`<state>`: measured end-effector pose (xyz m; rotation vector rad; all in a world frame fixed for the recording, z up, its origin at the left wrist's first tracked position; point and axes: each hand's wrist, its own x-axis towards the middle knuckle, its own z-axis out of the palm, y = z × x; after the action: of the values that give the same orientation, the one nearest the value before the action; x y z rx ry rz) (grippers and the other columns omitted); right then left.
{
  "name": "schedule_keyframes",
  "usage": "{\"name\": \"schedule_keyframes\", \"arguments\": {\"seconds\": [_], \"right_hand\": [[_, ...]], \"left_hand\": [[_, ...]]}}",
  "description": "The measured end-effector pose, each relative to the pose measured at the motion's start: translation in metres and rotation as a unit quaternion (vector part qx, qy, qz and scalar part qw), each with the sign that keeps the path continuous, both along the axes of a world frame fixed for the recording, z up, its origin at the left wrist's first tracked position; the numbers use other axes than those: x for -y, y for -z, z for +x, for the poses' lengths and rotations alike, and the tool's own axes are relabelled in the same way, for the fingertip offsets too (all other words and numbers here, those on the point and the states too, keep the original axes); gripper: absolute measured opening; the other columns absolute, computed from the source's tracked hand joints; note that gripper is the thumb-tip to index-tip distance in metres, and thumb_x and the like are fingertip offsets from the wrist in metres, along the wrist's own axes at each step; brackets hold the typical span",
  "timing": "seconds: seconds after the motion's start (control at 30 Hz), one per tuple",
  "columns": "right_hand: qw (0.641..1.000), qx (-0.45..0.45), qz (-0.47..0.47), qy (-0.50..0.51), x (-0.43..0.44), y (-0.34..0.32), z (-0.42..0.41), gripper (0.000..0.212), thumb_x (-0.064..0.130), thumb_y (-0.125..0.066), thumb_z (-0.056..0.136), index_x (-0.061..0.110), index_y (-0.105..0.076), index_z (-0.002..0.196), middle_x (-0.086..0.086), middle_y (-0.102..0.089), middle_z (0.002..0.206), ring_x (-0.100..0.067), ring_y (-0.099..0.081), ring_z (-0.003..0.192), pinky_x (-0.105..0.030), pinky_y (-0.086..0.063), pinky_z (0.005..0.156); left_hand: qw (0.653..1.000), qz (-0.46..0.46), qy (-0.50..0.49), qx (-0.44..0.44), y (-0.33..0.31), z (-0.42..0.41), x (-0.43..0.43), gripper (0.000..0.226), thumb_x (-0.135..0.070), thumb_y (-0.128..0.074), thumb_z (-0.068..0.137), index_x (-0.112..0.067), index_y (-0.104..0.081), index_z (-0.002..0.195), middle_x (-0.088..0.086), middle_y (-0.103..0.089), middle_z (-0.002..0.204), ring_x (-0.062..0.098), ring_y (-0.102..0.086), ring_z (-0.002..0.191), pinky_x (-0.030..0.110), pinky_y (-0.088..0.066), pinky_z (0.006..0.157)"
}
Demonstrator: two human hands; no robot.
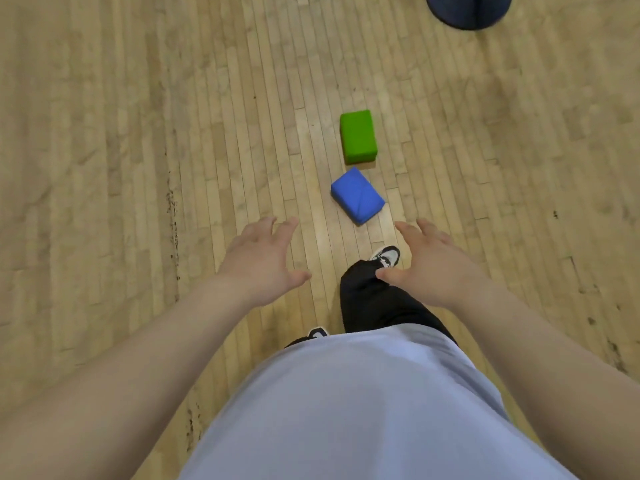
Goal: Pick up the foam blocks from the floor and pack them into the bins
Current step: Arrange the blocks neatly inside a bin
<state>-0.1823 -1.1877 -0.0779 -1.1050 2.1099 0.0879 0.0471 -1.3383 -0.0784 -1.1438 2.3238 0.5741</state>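
Left hand (263, 258), right hand (433, 265) splayed, empty; blue block (356, 195) lies diagonal (green block (357, 136) straight).

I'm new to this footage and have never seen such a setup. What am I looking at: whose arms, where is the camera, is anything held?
There is no machine. A person wears one wide-angle camera on the head, looking forward and down, so you see their own body from above. The left hand and right hand reach forward with fingers spread and hold nothing. On the wooden floor ahead lie two foam blocks: a blue block nearer the hands and a green block just beyond it. Lower down are a light shirt, a black trouser leg and a shoe. The dark round thing at the top edge is cut off; I cannot tell what it is.
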Motion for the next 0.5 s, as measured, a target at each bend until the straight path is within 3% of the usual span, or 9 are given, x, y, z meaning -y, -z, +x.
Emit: {"name": "schedule_keyframes", "arguments": {"seconds": [0.27, 0.5], "right_hand": [[0.999, 0.032, 0.019, 0.005, 0.125, 0.038, -0.126, 0.1, 0.07, -0.064, 0.082, 0.032, -0.018, 0.161, -0.007, -0.013, 0.17, -0.029, -0.018, 0.155, -0.05, -0.028, 0.121], [0.996, 0.054, 0.062, 0.039, 0.209, 0.067, -0.213, 0.099, 0.067, -0.063, 0.081, 0.035, -0.015, 0.161, -0.003, -0.011, 0.17, -0.028, -0.017, 0.154, -0.05, -0.029, 0.12]], "left_hand": [[0.999, 0.019, 0.02, 0.041, 0.02, -0.128, 0.122, 0.097, -0.069, -0.061, 0.087, -0.035, -0.007, 0.16, 0.009, -0.012, 0.168, 0.032, -0.016, 0.153, 0.049, -0.026, 0.122], [0.988, 0.025, 0.134, 0.068, 0.045, -0.247, 0.236, 0.095, -0.067, -0.064, 0.085, -0.032, -0.015, 0.16, 0.013, -0.02, 0.164, 0.035, -0.023, 0.15, 0.05, -0.028, 0.119]]}}
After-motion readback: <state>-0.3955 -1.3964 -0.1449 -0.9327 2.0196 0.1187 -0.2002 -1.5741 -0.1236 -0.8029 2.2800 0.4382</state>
